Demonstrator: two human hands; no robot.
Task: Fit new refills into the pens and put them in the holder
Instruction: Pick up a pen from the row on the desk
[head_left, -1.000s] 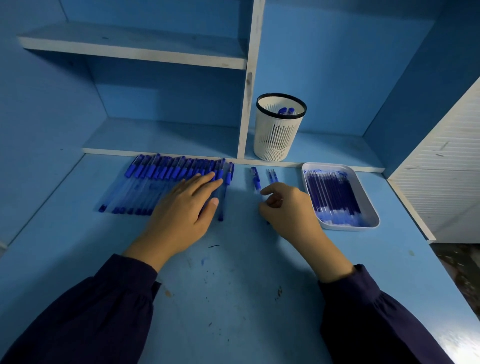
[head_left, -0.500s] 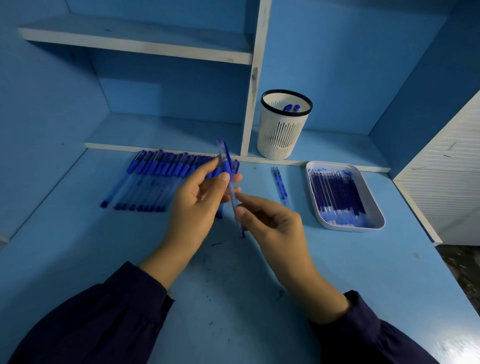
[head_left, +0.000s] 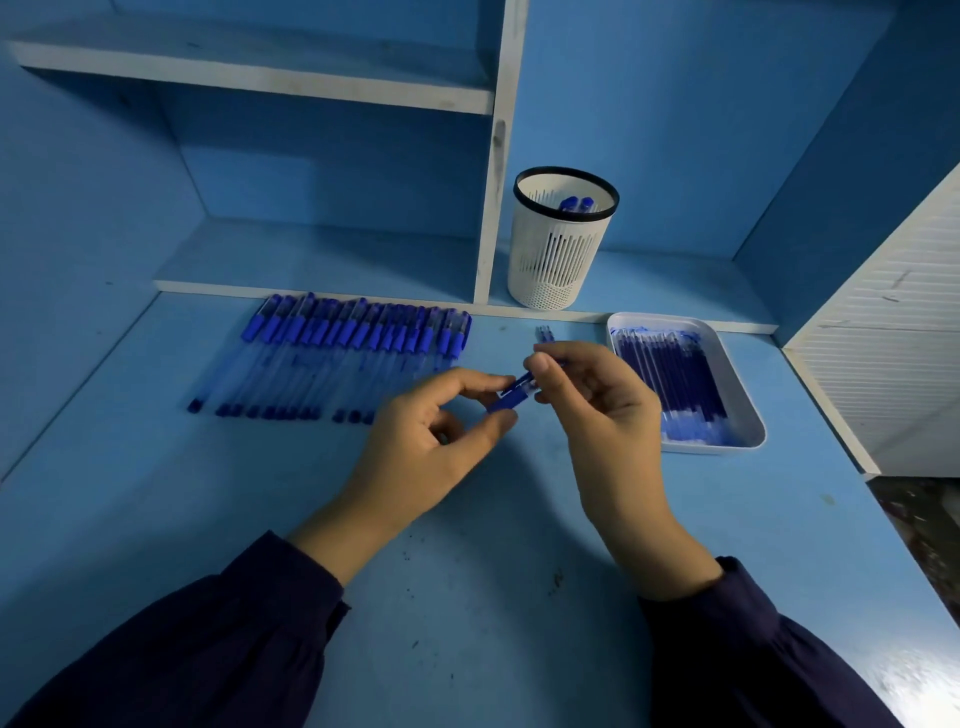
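Note:
Above the blue desk both my hands hold one blue pen (head_left: 514, 393). My left hand (head_left: 434, 441) pinches its blue capped end between thumb and fingers. My right hand (head_left: 597, 405) grips the clear barrel, most of which is hidden in its fingers. A row of several capped blue pens (head_left: 343, 358) lies at the back left of the desk. The white tray (head_left: 748, 415) at the right holds several blue refills (head_left: 670, 374). The white slotted pen holder (head_left: 558, 249) stands on the low shelf with two pens in it.
A loose refill (head_left: 544, 332) lies on the desk behind my right hand. An upright white shelf divider (head_left: 493, 156) rises just left of the holder. A white cabinet side (head_left: 893, 364) borders the desk's right edge.
A second ago my left hand lay on the pen row and my right hand rested on the desk. A pen was lifted upright between both hands, then turned level and moved right.

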